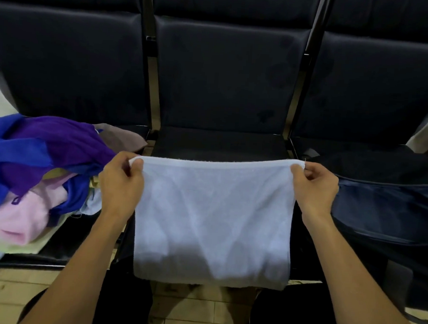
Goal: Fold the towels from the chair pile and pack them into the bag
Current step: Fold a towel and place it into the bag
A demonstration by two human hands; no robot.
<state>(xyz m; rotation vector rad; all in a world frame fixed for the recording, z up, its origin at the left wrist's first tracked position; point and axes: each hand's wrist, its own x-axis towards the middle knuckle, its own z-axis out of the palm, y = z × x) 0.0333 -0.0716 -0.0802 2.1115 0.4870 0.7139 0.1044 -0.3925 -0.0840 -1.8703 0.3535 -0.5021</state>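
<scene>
Head view: left hand [121,181] and right hand [314,185] each pinch a top corner of the white towel [212,221], fingers curled on the hem. Towel hangs flat, stretched between them over the middle seat [218,144]. Towel pile [41,175] on left seat. Dark bag [389,210] on right seat.

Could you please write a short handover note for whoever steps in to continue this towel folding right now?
Left hand and right hand each pinch a top corner of the white towel, which hangs spread in front of the middle seat.
Unfolded pile lies on the left seat; dark bag lies on the right seat.
Done: one towel picked up and opened out.
Left: fold it, pack it, then work through the pile.
</scene>
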